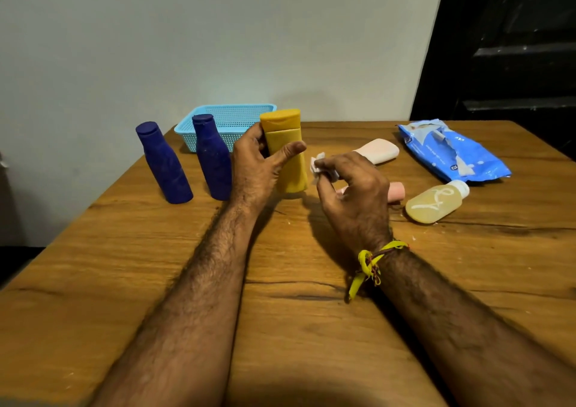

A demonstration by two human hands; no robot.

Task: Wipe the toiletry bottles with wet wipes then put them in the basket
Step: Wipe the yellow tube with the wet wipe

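Left hand (255, 163) fingers wrap the upright yellow bottle (288, 151) on the table (280, 282) — right hand (352, 194) fingers pinch a crumpled wet wipe (318, 165) just beside it. Blue basket (230, 126) sits behind, two blue bottles (163, 163) to the left.

Left of the basket (229, 127) you have two upright blue bottles (164, 163) blocking the front (a narrow gap between them), while bare table (343, 132) lies open to its right.

Wooden table (124, 282): bottles, basket (230, 120), wipes pack (452, 151).
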